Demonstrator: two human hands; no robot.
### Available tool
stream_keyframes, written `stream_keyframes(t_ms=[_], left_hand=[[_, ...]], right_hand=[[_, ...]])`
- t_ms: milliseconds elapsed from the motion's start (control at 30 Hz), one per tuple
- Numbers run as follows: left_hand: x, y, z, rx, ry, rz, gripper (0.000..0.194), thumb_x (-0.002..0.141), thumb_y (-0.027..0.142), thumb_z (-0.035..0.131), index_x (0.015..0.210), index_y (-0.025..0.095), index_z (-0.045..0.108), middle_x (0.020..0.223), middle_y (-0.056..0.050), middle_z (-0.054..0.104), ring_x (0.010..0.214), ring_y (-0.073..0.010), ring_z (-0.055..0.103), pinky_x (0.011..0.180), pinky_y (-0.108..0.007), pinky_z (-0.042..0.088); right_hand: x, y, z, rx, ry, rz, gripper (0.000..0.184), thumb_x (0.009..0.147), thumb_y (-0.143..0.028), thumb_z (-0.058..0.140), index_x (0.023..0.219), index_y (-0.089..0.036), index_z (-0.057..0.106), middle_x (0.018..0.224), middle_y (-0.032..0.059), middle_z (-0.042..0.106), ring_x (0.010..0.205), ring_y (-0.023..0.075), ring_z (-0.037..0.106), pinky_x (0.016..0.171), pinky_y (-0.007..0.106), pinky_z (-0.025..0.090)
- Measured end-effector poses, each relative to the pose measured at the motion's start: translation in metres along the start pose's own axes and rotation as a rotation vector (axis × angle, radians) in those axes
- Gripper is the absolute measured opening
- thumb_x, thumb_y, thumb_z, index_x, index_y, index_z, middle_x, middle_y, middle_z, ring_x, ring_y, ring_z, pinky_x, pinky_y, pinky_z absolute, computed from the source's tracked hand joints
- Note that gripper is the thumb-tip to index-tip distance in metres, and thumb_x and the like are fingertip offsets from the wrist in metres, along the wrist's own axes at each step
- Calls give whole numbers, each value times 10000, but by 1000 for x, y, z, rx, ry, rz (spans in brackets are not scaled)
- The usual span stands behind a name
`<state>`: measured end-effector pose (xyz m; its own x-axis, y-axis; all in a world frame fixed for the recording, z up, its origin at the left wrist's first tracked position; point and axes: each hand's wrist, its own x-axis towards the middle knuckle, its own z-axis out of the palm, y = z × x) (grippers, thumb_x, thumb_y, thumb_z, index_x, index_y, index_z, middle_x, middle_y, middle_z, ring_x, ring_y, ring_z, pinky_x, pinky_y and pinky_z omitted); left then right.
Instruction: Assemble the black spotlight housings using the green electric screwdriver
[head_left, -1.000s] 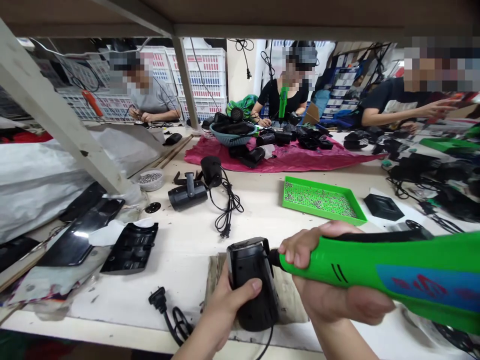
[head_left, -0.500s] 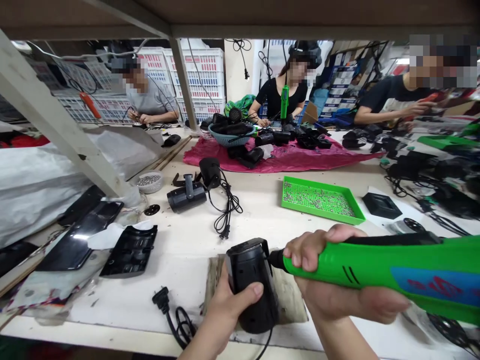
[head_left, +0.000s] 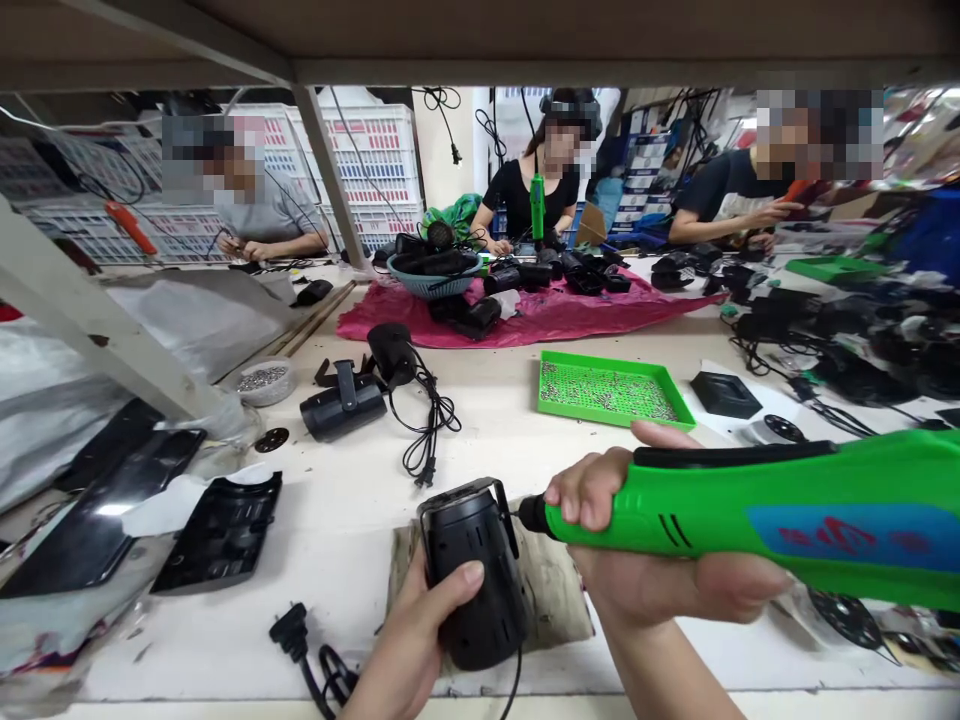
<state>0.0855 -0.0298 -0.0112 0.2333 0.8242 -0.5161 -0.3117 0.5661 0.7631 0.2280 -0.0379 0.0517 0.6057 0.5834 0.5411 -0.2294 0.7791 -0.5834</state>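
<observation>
While left fingers (head_left: 459, 588) cradle black housing (head_left: 487, 612) | right hand (head_left: 660, 590) grips green screwdriver (head_left: 712, 530)

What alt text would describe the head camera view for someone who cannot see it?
A person's left hand grips a black cylindrical housing while the right hand holds a green electric screwdriver, its tip at the housing's upper edge. Beyond them, a white workbench holds a green tray of screws, and three seated co-workers work farther off.

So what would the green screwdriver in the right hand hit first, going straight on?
The black lamp housing in the left hand; the tip of the screwdriver looks almost against it.
</observation>
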Motion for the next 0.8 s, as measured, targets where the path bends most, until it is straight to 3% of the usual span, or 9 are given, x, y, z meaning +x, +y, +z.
stream_keyframes(t_ms=[333, 433, 667, 800], left_hand=[[5, -2, -5, -9, 17, -26, 572, 586, 346, 795, 1102, 188, 606, 966, -63, 739, 929, -252, 662, 805, -346, 512], [5, -3, -6, -13, 4, -30, 577, 582, 363, 799, 1094, 183, 604, 965, -71, 738, 936, -260, 661, 806, -351, 512], [2, -6, 2, 32, -78, 93, 615, 571, 332, 813, 1114, 172, 573, 946, -68, 731, 911, -254, 659, 850, -354, 483], [4, -7, 4, 58, -108, 152, 577, 581, 317, 784, 1099, 182, 569, 980, -57, 713, 975, -276, 638, 887, -369, 457]], right_hand=[[-1, -3, -4, -15, -72, 38, 617, 713, -752, 550, 1061, -249, 626, 529, -48, 570, 448, 129, 512, 476, 289, 477], [1, -8, -3, -29, -48, 20, 578, 697, -711, 618, 1029, -238, 645, 518, -46, 569, 437, 130, 503, 472, 295, 488], [-7, -27, 13, 11, -150, 76, 349, 876, -518, 545, 1098, -258, 616, 567, -24, 597, 482, 148, 548, 513, 318, 496], [-13, -9, 28, -30, -175, 86, 392, 800, -601, 596, 987, -259, 633, 511, -42, 575, 410, 152, 519, 456, 318, 473]])
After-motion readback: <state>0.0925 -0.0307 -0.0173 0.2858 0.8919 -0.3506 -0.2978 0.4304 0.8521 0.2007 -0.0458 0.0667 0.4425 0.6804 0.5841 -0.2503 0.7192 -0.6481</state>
